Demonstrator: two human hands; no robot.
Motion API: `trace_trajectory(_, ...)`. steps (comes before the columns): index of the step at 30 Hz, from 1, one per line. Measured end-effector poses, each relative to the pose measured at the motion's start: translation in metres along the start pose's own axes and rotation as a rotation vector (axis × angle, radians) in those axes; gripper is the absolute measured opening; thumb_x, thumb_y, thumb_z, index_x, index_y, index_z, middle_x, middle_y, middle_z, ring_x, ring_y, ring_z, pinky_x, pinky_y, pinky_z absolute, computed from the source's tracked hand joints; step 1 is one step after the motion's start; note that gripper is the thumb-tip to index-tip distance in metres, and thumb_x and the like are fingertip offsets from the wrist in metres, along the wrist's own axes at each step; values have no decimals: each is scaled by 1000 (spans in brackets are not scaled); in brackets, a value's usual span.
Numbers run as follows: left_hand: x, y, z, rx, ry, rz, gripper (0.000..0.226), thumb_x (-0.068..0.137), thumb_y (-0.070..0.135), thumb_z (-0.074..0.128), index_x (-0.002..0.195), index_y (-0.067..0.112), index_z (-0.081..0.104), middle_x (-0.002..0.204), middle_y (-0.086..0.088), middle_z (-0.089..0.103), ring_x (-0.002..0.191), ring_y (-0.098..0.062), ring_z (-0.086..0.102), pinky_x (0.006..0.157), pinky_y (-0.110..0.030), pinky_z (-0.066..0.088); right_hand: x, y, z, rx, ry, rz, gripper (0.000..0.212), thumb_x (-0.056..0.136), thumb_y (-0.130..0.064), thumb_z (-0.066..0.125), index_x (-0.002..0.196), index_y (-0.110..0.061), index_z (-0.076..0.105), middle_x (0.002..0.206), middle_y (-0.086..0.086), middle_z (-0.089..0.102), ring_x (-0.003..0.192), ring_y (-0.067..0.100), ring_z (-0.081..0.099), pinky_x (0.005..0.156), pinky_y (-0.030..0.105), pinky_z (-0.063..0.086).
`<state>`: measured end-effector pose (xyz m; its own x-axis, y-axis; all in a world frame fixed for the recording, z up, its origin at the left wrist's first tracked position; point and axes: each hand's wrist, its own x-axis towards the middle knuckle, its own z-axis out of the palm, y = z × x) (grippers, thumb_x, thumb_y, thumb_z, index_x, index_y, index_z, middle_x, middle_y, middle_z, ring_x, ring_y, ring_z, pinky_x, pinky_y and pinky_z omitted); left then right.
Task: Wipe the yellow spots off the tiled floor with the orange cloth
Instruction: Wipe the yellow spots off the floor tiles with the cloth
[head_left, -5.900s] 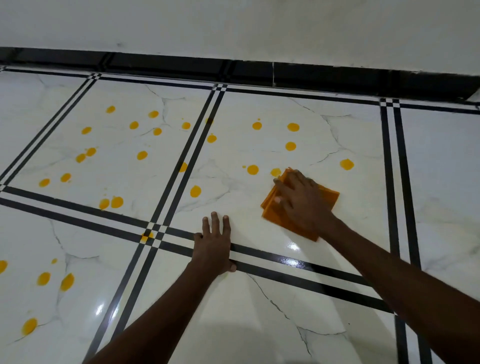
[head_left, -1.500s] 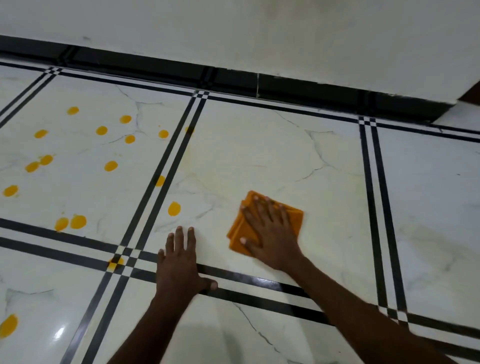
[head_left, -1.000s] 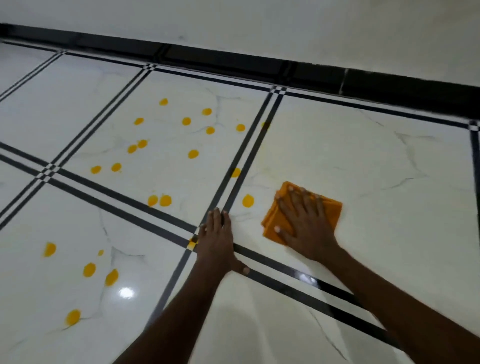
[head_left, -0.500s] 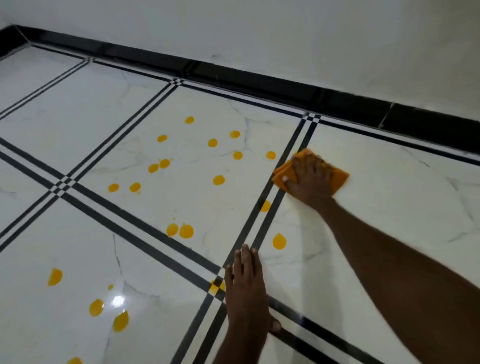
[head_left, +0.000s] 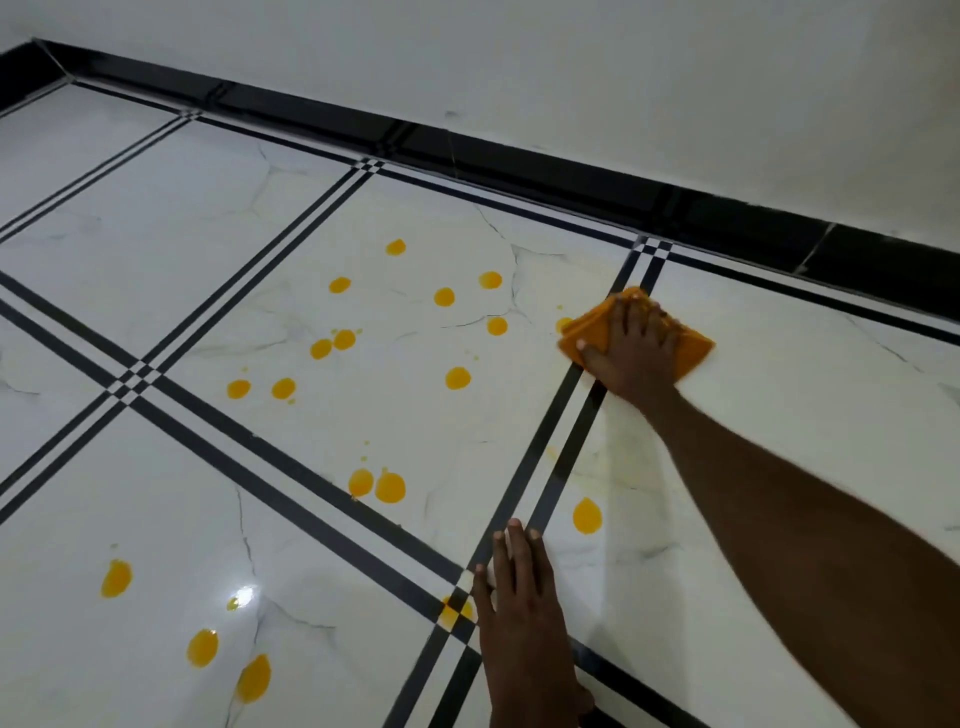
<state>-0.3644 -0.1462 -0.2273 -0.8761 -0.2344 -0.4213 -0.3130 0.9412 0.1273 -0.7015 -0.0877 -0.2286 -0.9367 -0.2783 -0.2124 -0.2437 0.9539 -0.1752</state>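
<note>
My right hand (head_left: 631, 351) presses flat on the folded orange cloth (head_left: 589, 332), which lies across the black double stripe (head_left: 563, 410) between two tiles. Several yellow spots (head_left: 457, 378) dot the white marble tile left of the cloth; one spot (head_left: 563, 323) sits right at the cloth's left edge. Another spot (head_left: 587, 515) lies on the right tile below my forearm. More spots (head_left: 201, 647) mark the near left tile. My left hand (head_left: 519, 618) rests flat on the floor by the stripe crossing, fingers together, holding nothing.
A black skirting (head_left: 571, 171) runs along the white wall (head_left: 623, 78) behind the tiles. A small yellow smear (head_left: 451, 612) sits on the stripe crossing beside my left hand. A light glare (head_left: 243, 595) shines on the near tile.
My right hand has pushed the cloth away from me and left onto the stripe, toward the spotted tile. The spot on the stripe is now only a faint smear. The view has swung left.
</note>
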Motion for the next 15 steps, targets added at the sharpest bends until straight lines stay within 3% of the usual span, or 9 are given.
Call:
trace_trajectory(1,-1,-2,2,12,-28,-7,57,79,9,39,130,4,65,139,-17,59,122,-34,62,84,-50,58,-5,-23,7,-19,-17,-78,97,87,-78,15,163,-18,4,171,15,5,156,42,6,123,63,3)
trace_trajectory(3,0,-4,5,-16,-35,-39,60,80,7,32,133,5,61,139,-15,59,122,-32,63,84,-48,58,-38,-50,22,-94,-29,-267,93,87,-75,15,163,-22,10,171,12,9,156,40,11,123,62,7)
trace_trajectory(5,1,-1,4,-53,26,-57,54,84,7,36,136,7,53,141,-14,58,123,-31,62,85,-48,57,-83,-33,31,-93,-12,-388,87,91,-73,21,163,-24,18,169,11,18,154,39,19,122,62,14)
trace_trajectory(7,0,0,2,-78,35,-12,53,82,10,57,135,6,58,142,-15,57,124,-32,61,87,-49,56,-120,9,36,-94,1,-400,81,95,-71,21,163,-27,16,170,8,18,155,36,18,123,59,16)
trace_trajectory(10,1,-1,-1,-101,9,-17,97,44,15,93,135,3,59,145,-20,51,125,-35,60,88,-52,56,-106,54,23,-135,-20,-275,84,94,-75,9,163,-28,9,171,8,12,156,36,14,123,60,14)
trace_trajectory(13,6,2,-2,-111,17,-69,143,17,36,97,144,2,39,161,-24,19,133,-37,51,95,-53,50,-40,38,-1,-116,-4,-135,91,87,-78,5,163,-28,6,171,13,8,155,41,11,122,64,10)
trace_trajectory(15,4,5,-11,-99,-54,-84,162,21,51,95,154,4,17,165,-20,-2,148,-37,26,110,-54,34,-26,12,0,-79,-19,-122,92,86,-77,7,163,-26,5,170,15,7,155,43,9,122,65,6)
